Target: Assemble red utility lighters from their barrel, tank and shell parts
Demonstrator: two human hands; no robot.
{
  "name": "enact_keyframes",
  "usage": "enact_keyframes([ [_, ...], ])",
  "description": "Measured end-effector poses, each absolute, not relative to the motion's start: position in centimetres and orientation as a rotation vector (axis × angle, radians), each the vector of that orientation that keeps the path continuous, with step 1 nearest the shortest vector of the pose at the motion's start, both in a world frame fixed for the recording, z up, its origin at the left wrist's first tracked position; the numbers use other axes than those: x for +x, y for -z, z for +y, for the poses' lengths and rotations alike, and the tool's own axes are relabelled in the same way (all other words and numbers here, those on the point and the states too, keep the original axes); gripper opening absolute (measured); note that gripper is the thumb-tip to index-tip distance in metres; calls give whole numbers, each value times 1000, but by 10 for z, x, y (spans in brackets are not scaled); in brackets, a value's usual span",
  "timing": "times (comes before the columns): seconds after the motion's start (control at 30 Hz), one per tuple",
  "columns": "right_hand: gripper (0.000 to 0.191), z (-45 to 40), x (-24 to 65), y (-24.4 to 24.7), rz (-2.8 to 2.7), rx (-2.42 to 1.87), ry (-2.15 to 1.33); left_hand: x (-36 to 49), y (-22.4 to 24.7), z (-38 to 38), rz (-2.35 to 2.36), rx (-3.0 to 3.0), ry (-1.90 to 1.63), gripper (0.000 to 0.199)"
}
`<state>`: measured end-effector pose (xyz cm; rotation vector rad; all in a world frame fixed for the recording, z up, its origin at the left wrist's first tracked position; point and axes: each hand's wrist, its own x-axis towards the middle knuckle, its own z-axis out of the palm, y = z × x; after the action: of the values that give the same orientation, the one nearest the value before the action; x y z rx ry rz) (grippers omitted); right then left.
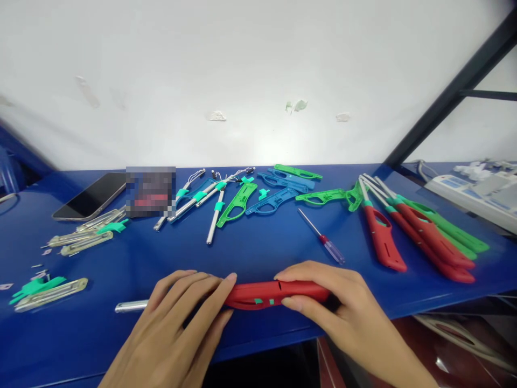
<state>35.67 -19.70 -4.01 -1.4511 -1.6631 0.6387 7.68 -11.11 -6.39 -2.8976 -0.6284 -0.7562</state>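
A red lighter [258, 295] with a metal tube [131, 306] lies lengthwise between my hands near the table's front edge, its tube pointing left. My left hand [181, 318] is wrapped over the tube end of the red body. With thumb and fingers, my right hand [339, 302] pinches the other end. Small green parts show through the side of the red body. Beyond my right hand lies a screwdriver [329, 248] with a purple handle. Part of the lighter is hidden under my left fingers.
Blue table [258, 242]. Red lighters [383, 242] and green ones lie right; green and blue shells [270, 200], metal tubes [216, 215] with wires behind. Left are clear fuel tanks [52, 295], a phone [92, 196], a blurred dark item [151, 191]. A power strip [464, 194] stands far right.
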Motion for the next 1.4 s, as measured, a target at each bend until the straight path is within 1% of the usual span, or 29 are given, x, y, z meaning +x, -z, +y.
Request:
enact_keyframes([
  [0.07, 11, -196, 355, 39, -1661, -1483, -631, 78, 64, -112, -664, -2910, 777, 46],
  [0.2, 14, -196, 349, 40, -1716, -1555, -588, 90, 54, -113, -635, -2878, 827, 32],
  [0.27, 15, -197, 348, 42, -1757, -1593, -505, 101, 45, -113, -605, -2850, 787, 33],
  [0.33, 17, -198, 349, 45, -1790, -1628, -403, 111, 36, -113, -617, -2826, 706, 36],
  [0.4, 19, -198, 352, 49, -1817, -1663, -340, 118, 27, -112, -620, -2801, 580, 33],
  [0.43, 22, -199, 353, 50, -1833, -1680, -340, 120, 23, -112, -593, -2788, 509, 31],
  [0.53, 40, -200, 357, 51, -1862, -1697, -421, 125, 10, -111, -440, -2759, 281, 26],
  [0.57, 41, -201, 358, 50, -1858, -1689, -453, 126, 6, -111, -398, -2763, 209, 25],
  [0.67, 33, -201, 360, 48, -1830, -1668, -525, 129, -4, -113, -355, -2798, 25, 22],
  [0.73, 31, -200, 360, 49, -1818, -1664, -555, 132, -8, -116, -345, -2800, -18, 23],
  [0.97, 32, -201, 361, 55, -1826, -1664, -571, 141, -8, -115, -249, -2822, -163, 18],
  [1.1, 31, -200, 362, 55, -1839, -1690, -579, 142, -12, -120, -310, -2759, -85, 14],
  [1.2, 29, -199, 362, 55, -1824, -1691, -592, 142, -14, -123, -349, -2734, -28, 15],
  [1.3, 26, -200, 361, 54, -1800, -1697, -632, 144, -11, -122, -361, -2740, -29, 18],
  [1.4, 26, -200, 358, 50, -1761, -1728, -703, 144, -7, -118, -375, -2760, -73, 15],
])
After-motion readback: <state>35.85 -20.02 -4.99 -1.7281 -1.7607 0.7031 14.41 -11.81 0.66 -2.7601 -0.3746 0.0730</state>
